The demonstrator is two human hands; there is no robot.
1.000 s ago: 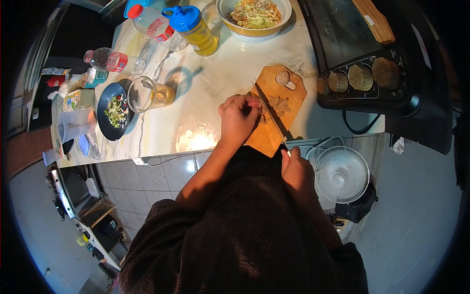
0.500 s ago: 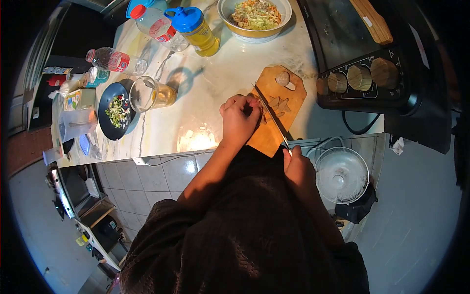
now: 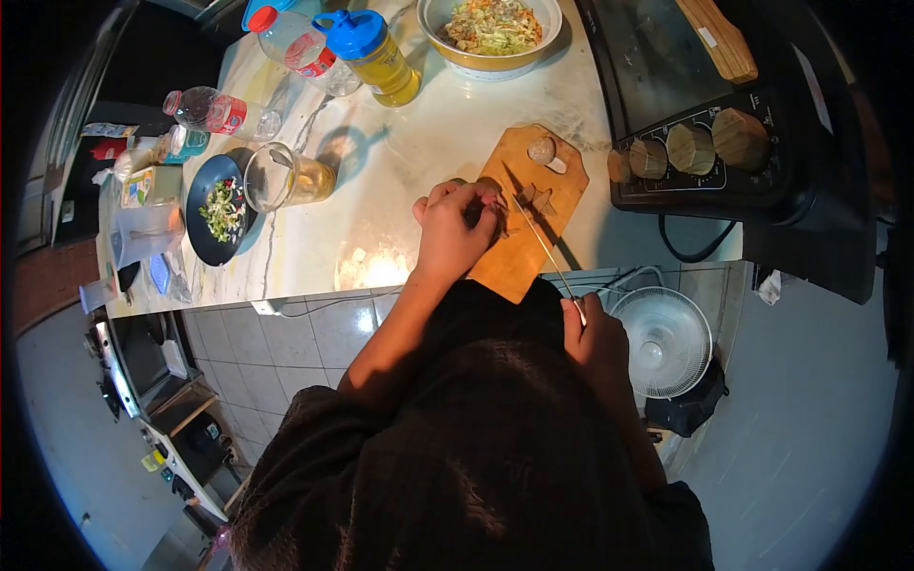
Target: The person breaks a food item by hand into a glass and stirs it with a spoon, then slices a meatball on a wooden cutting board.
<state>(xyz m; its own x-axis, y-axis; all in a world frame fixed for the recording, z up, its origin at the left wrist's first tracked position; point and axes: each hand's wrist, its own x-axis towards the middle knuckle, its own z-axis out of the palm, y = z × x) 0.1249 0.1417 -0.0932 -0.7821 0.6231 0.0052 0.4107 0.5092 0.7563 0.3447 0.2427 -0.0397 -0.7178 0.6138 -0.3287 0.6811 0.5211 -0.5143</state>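
A wooden cutting board (image 3: 517,269) lies at the counter's front edge. My left hand (image 3: 455,228) is at its left side, fingers pinched round a brownish piece of food mostly hidden by them. My right hand (image 3: 598,335) grips the handle of a knife (image 3: 546,249), whose thin blade slants up over the board. To the right of the blade are a few thin brown slices (image 3: 541,201). Near the board's far end, a small round pale thing (image 3: 542,150) sits by the hole.
Behind the board stands a bowl of shredded vegetables (image 3: 490,62). To the left are a blue-lidded bottle of yellow liquid (image 3: 381,67), a glass jug (image 3: 290,181), a dark plate of chopped greens (image 3: 214,249) and plastic bottles. A black oven (image 3: 690,171) stands right; a fan (image 3: 660,347) is below.
The knife and my right hand have shifted right and slightly down, and the blade has turned and moved away from my left fingers. My left hand stays at the board's left side.
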